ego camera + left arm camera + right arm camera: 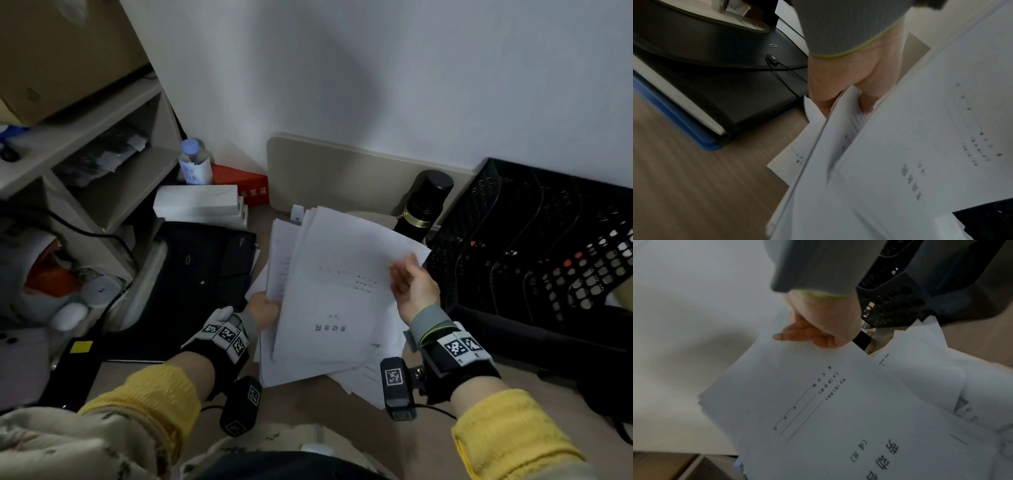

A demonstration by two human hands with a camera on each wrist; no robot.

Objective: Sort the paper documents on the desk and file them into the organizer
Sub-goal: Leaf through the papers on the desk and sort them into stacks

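A stack of white printed documents [329,291] is held up over the desk between both hands. My left hand [264,306] grips its left edge, thumb on top and fingers hidden underneath. In the left wrist view the left hand [849,91] pinches several fanned sheets [900,162]. My right hand [411,282] grips the right edge of the top sheet. The right wrist view shows the right hand [818,332] curled round that sheet [828,410]. A black mesh file organizer [534,240] stands just right of the papers, also seen as the organizer [890,305].
More loose sheets [363,382] lie on the desk under the stack. A black expanding folder [191,274] lies to the left on a blue folder [684,123]. Behind are a black flask [428,202], a water bottle [194,162], white boxes [198,202], a red box [250,183] and a shelf unit [102,164].
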